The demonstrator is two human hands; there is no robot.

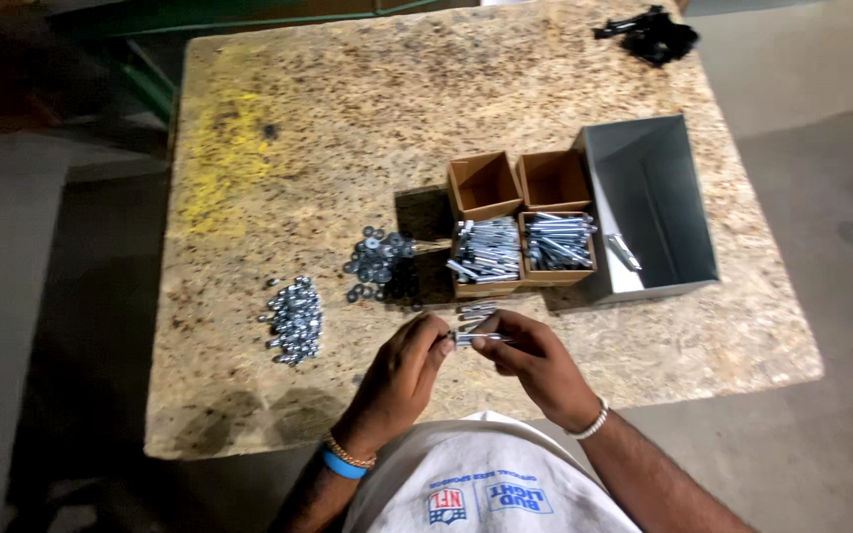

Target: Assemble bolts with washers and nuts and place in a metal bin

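Observation:
Both hands meet over the near edge of a chipboard table (545, 89). A silver bolt (479, 339) lies level between them. My right hand (535, 360) pinches its right end. My left hand (405, 370) grips the left end with fingertips at the bolt's head. A few more bolts (476, 313) lie on the board just beyond the hands. Left of the hands sits a pile of silver nuts (295, 319), and further back a pile of dark washers (379, 262).
Two brown cardboard boxes full of bolts (487, 253) (557, 243) stand mid-table, with two empty brown boxes (484, 183) (554, 178) behind them. A grey metal bin (659, 197) to their right holds one bolt. Black parts (652, 35) lie at the far right corner.

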